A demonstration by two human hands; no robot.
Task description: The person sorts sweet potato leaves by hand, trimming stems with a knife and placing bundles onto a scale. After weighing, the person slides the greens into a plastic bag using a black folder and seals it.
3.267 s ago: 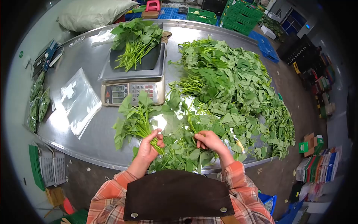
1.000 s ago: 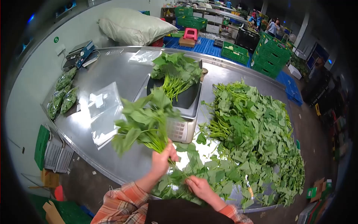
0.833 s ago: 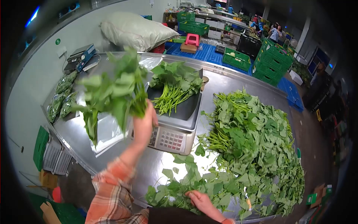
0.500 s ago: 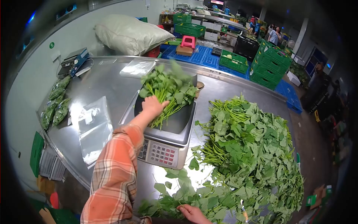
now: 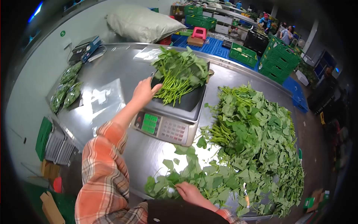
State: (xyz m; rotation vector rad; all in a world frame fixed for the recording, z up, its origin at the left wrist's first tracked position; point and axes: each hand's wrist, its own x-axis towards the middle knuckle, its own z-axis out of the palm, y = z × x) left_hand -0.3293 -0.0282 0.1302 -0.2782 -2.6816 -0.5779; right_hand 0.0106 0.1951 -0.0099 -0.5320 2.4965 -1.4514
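A bunch of leafy greens (image 5: 179,74) lies on the black pan of the digital scale (image 5: 164,128), its stems pointing toward me. My left hand (image 5: 144,91) is just left of the stems, thumb and fingers apart, with nothing held. The scale's green display is lit, but its digits are too blurred to read. Low on the table, my right hand (image 5: 189,193) has its fingers closed on the edge of the loose greens (image 5: 212,179). Exactly which stem or leaf it pinches is partly hidden.
A large heap of greens (image 5: 257,138) covers the table's right side. Clear plastic bags (image 5: 106,102) and packed greens (image 5: 67,87) lie to the left. Behind the table are a white sack (image 5: 143,24), stacked green crates (image 5: 278,61) and people farther off.
My left hand has let go of the bunch on the scale and drawn back to the left. The scale display has come into view. My right hand stays at the loose greens.
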